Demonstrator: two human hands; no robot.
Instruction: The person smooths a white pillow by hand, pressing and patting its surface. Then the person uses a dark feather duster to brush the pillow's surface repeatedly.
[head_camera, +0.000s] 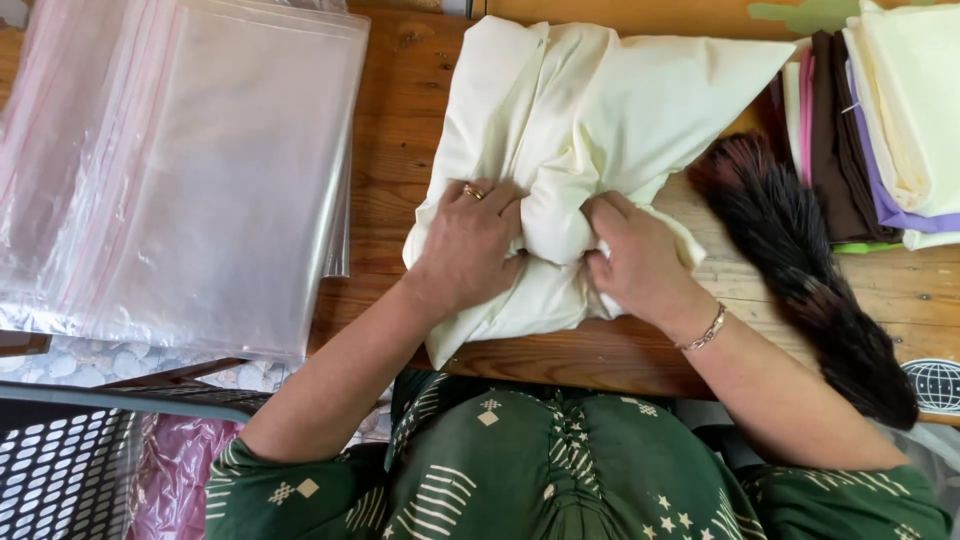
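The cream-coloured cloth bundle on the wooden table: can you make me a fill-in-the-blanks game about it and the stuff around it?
1. Both hands, the left hand and the right hand, press on the cream-coloured folded cloth bundle, which lies on a table made of ____.
2. The left hand wears a gold ____ on one finger.
3. The stack of clear plastic bags lies to the ____ of the bundle.
4. The feather duster beside the right hand is dark brown and ____.

Missing words: wood; ring; left; black
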